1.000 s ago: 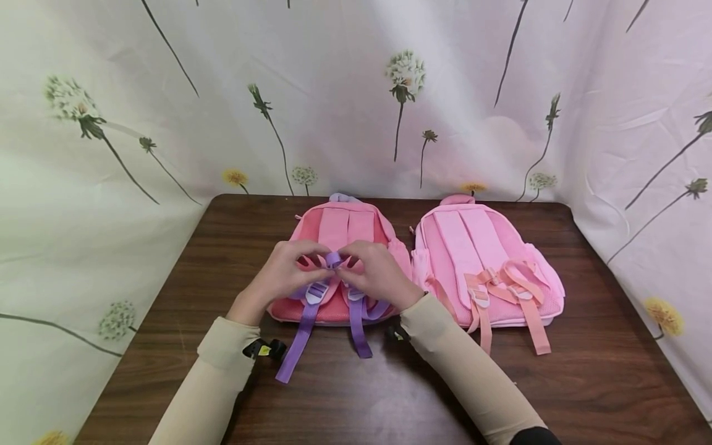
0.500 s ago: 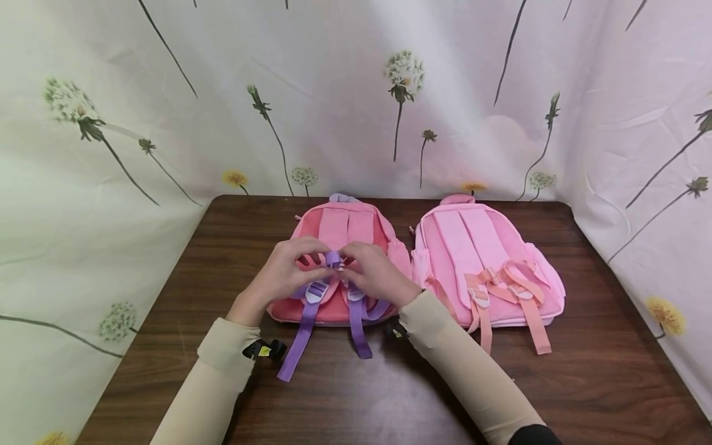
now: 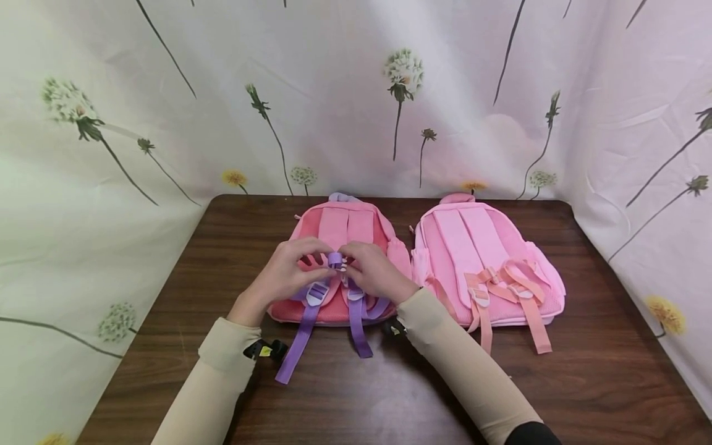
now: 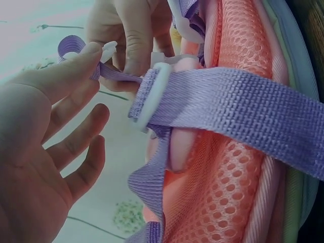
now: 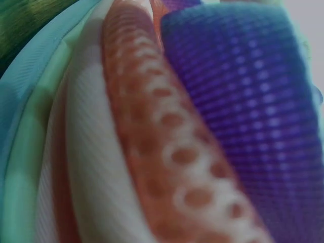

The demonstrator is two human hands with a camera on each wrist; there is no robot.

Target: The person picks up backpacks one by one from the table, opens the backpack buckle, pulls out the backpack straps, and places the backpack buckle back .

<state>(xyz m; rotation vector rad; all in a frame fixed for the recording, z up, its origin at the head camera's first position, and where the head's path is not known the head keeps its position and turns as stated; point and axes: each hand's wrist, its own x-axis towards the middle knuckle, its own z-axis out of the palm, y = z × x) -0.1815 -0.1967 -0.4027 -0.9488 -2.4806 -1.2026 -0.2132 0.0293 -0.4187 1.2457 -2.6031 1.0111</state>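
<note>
A coral-pink backpack [image 3: 334, 222] lies back panel up on the table, with purple straps trailing from white adjusters [image 3: 316, 293]. Above its lower part, my left hand [image 3: 289, 266] pinches a looped purple strap [image 3: 335, 259] between thumb and index finger. In the left wrist view, a small white pronged buckle piece [image 4: 109, 51] sticks out by the left thumb; the other left fingers are spread. Facing it, my right hand [image 3: 375, 269] pinches at the other side of the same strap. Its fingertips are partly hidden. Purple webbing [image 5: 243, 101] fills much of the right wrist view, where no hand shows.
A lighter pink backpack [image 3: 473, 247] with peach straps [image 3: 536, 327] lies close on the right, its side touching the first one. Both rest on a dark wooden table [image 3: 233, 222]. A dandelion-print curtain [image 3: 334, 123] stands behind and at the sides.
Both hands stay in nearly the same place. The purple loop between the fingertips has turned slightly, and white prongs now show more by the right fingers.
</note>
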